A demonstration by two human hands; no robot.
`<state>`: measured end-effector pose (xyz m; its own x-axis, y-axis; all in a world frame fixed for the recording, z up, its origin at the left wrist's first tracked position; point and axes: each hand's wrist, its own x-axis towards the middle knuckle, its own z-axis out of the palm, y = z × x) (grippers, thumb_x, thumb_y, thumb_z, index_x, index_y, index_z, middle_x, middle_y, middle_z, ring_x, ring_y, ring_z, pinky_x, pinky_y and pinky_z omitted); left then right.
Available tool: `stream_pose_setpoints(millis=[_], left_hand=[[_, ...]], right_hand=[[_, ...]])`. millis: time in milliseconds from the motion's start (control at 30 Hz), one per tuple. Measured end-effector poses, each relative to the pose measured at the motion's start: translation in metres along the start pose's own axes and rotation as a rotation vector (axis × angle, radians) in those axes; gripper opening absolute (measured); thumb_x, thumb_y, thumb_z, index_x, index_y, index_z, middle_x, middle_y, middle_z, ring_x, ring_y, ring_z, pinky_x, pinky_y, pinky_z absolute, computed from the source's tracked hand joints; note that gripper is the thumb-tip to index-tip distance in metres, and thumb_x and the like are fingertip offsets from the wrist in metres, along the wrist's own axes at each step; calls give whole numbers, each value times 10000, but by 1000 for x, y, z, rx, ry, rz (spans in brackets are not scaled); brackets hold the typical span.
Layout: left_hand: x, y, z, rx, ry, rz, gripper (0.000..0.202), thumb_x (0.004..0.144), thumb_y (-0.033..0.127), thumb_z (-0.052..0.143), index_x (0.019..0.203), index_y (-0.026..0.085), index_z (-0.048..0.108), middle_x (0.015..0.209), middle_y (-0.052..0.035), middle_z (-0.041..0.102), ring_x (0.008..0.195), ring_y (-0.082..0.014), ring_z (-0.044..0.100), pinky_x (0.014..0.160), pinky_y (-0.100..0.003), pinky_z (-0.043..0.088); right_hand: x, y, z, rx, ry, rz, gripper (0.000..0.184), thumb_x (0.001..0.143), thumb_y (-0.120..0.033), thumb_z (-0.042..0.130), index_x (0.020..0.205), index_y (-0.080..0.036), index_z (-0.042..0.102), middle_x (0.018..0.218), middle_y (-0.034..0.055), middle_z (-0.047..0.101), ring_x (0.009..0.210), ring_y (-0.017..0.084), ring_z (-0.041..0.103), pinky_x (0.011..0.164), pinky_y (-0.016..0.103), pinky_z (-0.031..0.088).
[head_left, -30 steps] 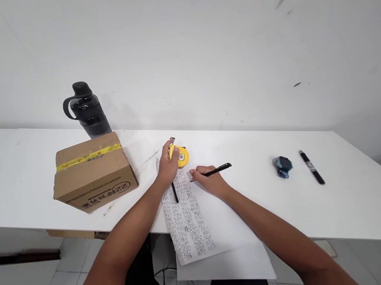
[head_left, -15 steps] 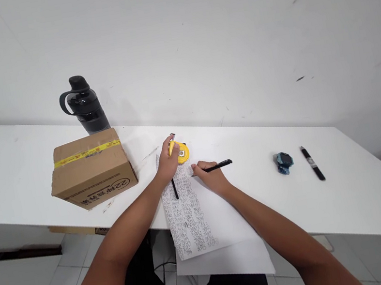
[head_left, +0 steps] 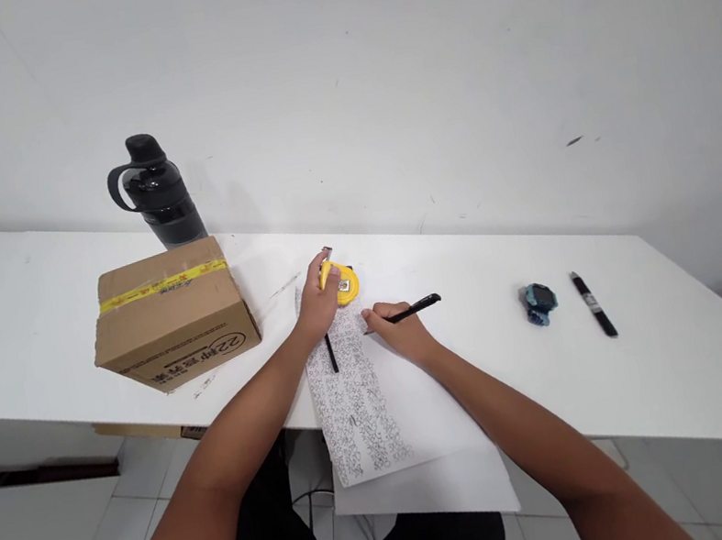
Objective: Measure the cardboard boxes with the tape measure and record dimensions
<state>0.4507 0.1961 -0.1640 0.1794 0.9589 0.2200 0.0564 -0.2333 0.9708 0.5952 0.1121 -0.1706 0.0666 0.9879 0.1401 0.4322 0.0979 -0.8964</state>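
Note:
My left hand (head_left: 320, 302) is closed around a yellow tape measure (head_left: 348, 283), whose metal end pokes out past the fingertips. In my right hand (head_left: 393, 324) is a black pen (head_left: 422, 305), its tip down at the paper beside the tape measure. Both hands rest over a sheet of paper (head_left: 420, 408) covered in columns of dense handwriting on its left part. A second thin black stick, perhaps a pen cap or refill (head_left: 332, 353), lies on the sheet below my left wrist. Another sheet shows underneath, hanging over the table's front edge.
A taped cardboard box (head_left: 166, 318) stands on the white table (head_left: 492, 377) to the left, with a black bottle (head_left: 163, 198) behind it. Off to the right lie a blue watch (head_left: 538, 302) and a thick black marker-like pen (head_left: 593, 304). A wall rises behind.
The whole view has shifted slightly. Both hands keep their places on the paper, still holding the tape measure and the pen.

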Motion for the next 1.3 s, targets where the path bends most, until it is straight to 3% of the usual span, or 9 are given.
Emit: stream_pose_setpoints(millis=[200,367,633,967,1300], left_hand=[[0,0,0,-9,-12,-22,458,931,430,480,1367,290,455,1454,-43,476,1226,-203,521,1015,-339,430],[0,0,0,-8,-8,-18,466,927,452,478,1365,295,461,1426,-46,499,1198,-204,534,997,-332,437],[-2,3,-1,5,-14,-31,469,932,469,468,1372,305,455,1333,-48,558,1120,-196,565,974,-341,449],[-2,3,0,10,-21,-30,459,941,459,464,1378,321,436,1354,-44,536,1134,-188,557,985,-346,444],[-4,6,0,2,-19,-45,479,938,461,467,1392,314,425,1320,-52,554,1085,-187,580,957,-340,471]], right_hand=[[-1,0,1,9,109,12,398,825,-432,540,508,-211,445,523,-18,481,553,131,420,544,270,330],[0,-2,1,24,59,15,407,814,-429,551,494,-212,424,519,-19,483,547,129,427,542,268,335],[-1,1,2,49,105,25,412,804,-432,559,492,-217,397,502,-37,433,530,118,374,525,266,313],[-2,-1,3,40,180,39,425,813,-446,551,502,-222,368,519,-34,445,541,123,370,538,275,301],[-2,-2,1,35,146,58,403,808,-438,544,500,-213,415,506,-33,404,548,122,374,533,264,316]])
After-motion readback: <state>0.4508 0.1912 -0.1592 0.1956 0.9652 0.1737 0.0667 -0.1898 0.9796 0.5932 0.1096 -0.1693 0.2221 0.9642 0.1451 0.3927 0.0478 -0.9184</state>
